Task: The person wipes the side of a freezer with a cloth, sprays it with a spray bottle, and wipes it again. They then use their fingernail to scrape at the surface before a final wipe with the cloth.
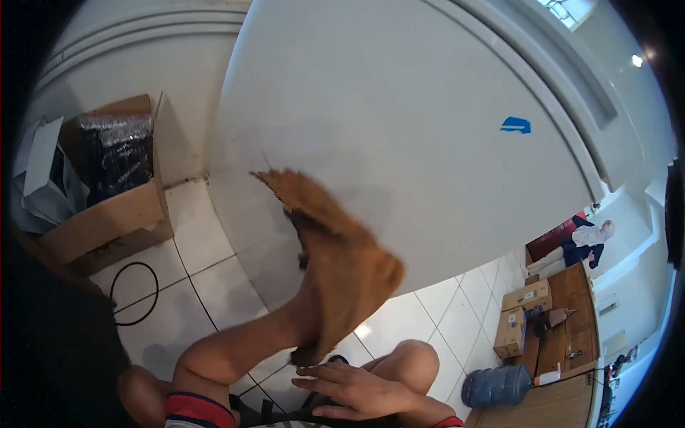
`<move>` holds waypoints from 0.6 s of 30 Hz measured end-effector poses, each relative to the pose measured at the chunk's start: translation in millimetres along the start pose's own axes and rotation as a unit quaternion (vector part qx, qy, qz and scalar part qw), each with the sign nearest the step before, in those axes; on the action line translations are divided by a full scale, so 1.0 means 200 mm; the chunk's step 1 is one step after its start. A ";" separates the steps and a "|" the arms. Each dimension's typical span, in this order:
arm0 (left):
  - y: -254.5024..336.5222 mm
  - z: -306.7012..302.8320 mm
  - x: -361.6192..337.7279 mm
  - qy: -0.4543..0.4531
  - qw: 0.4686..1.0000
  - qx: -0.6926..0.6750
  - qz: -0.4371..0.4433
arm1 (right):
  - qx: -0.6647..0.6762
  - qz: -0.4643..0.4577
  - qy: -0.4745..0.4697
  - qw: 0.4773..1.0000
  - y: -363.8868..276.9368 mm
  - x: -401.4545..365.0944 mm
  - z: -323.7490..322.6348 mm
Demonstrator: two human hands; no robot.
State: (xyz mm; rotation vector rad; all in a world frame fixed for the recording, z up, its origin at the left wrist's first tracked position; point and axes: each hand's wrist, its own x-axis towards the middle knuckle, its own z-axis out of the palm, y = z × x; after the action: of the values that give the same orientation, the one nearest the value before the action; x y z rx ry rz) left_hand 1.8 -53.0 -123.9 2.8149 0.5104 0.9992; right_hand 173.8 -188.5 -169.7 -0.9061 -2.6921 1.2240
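The cloth (346, 250) is seen at the centre, in front of the panel (428, 150). The left hand is covered by the cloth, so its grip cannot be told. Apart from it, at six o'clock of the cloth, the right hand (357, 392) is held loosely spread. At nine o'clock, a box (110, 225) is seen

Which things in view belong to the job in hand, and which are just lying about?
Likely part of the job:
brown cloth, largely hiding the left hand
large white panel behind it

Apparently just lying about:
open cardboard box with plastic-wrapped contents
thin black loop on the tiled floor
blue water jug
two cardboard boxes in the background
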 end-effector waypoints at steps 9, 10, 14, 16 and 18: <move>0.11 0.48 -0.07 0.258 0.947 -0.125 -0.147 | -0.016 -0.101 -0.017 0.995 -0.22 0.05 -0.04; 0.11 0.51 -0.10 0.260 0.948 -0.123 -0.136 | -0.024 -0.099 -0.010 0.995 -0.22 0.07 -0.02; 0.05 0.38 -0.09 -0.061 0.805 0.589 -0.036 | -0.011 -0.079 -0.040 0.996 -0.16 0.11 -0.04; 0.09 0.27 -0.12 -0.029 0.949 0.306 -0.069 | -0.001 -0.070 -0.047 0.996 -0.14 0.11 -0.04; 0.06 0.32 -0.20 -0.014 0.984 0.152 -0.093 | 0.016 -0.065 0.019 0.998 -0.11 0.11 -0.04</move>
State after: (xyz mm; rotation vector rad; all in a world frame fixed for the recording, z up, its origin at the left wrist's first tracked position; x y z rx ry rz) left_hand 16.3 -77.9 -194.0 2.9596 0.9780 0.9104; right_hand 146.4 -183.1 -153.1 -0.7305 -2.6480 1.2069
